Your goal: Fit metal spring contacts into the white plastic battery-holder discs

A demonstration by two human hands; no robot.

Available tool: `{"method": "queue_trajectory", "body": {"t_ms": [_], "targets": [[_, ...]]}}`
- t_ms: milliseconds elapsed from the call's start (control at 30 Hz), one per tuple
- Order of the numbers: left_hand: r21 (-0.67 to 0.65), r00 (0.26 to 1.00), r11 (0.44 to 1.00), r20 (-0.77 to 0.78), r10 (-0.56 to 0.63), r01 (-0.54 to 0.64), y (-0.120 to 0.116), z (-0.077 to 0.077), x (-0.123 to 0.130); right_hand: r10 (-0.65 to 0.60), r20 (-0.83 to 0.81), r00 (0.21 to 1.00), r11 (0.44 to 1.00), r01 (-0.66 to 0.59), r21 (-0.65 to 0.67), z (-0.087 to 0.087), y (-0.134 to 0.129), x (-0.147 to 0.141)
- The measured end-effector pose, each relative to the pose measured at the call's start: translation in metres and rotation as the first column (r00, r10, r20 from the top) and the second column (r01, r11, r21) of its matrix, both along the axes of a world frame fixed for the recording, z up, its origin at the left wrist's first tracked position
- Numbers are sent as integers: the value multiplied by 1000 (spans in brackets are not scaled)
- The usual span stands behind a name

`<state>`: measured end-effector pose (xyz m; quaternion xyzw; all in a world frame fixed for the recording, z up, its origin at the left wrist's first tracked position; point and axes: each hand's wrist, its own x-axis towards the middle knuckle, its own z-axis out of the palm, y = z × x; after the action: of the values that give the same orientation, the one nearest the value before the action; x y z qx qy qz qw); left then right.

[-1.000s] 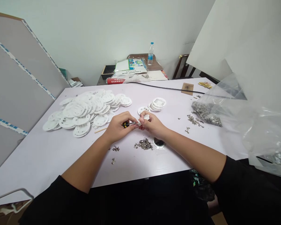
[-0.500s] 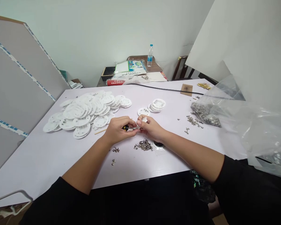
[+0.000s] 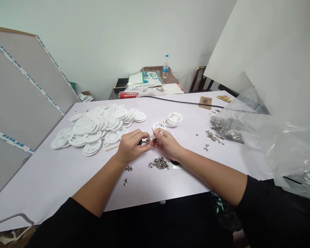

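My left hand (image 3: pixel 133 146) is closed round a small tool (image 3: pixel 142 141) with a black handle and a metal tip, which points right. Just beside it, my right hand (image 3: pixel 168 144) pinches a small white piece (image 3: pixel 154 136), and the tool's tip reaches its edge. Both hands hover over the table's middle, nearly touching. Below them lies a pile of small metal parts (image 3: pixel 160 163). A white disc with metal bits (image 3: pixel 159 126) rests just beyond the fingers, near a short stack of discs (image 3: pixel 175 117).
A large heap of white discs (image 3: pixel 93 124) covers the table's left. At right are loose metal pieces (image 3: pixel 214 136) and a plastic bag of metal parts (image 3: pixel 226 129). A black cable (image 3: pixel 175 101) crosses the back, near a brown card (image 3: pixel 205 102). A bottle (image 3: pixel 165 67) stands behind.
The white piece in my right hand has turned and now shows as a flat strip. The whole view has shifted slightly, with the table lower in the picture.
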<state>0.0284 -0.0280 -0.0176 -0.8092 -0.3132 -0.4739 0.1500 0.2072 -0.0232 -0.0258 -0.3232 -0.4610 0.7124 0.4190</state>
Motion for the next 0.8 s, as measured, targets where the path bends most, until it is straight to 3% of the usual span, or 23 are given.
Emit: {"method": "queue_trajectory", "body": {"t_ms": [133,267,367,433,500,600,667,800], "targets": [[16,999,1000,-33,0,1,3,-3,-5,-53,111,992,994,42,101,-4,4,5],[60,998,997,-34,51,-49,5,-5,-6,-39,91,995,994,30,103,-4,6,5],[-8,1000,1000,-27,1,-2,8,-4,-8,-24,109,994,996,15,84,-2,11,7],[-84,1000,996,-23,-16,14,11,-3,-12,-64,230,971,986,26,167,-2,16,13],[-135,1000,990,-3,26,-27,13,-4,-15,-200,392,898,935,56,350,-3,21,22],[-194,994,977,41,99,-90,14,-5,-18,-425,504,752,768,4,640,-6,29,34],[-232,992,968,55,115,-99,14,-7,-18,-530,555,641,687,-59,724,-9,35,38],[-293,993,952,50,108,-89,12,-9,-16,-682,576,451,578,-150,802,-15,47,39]]}}
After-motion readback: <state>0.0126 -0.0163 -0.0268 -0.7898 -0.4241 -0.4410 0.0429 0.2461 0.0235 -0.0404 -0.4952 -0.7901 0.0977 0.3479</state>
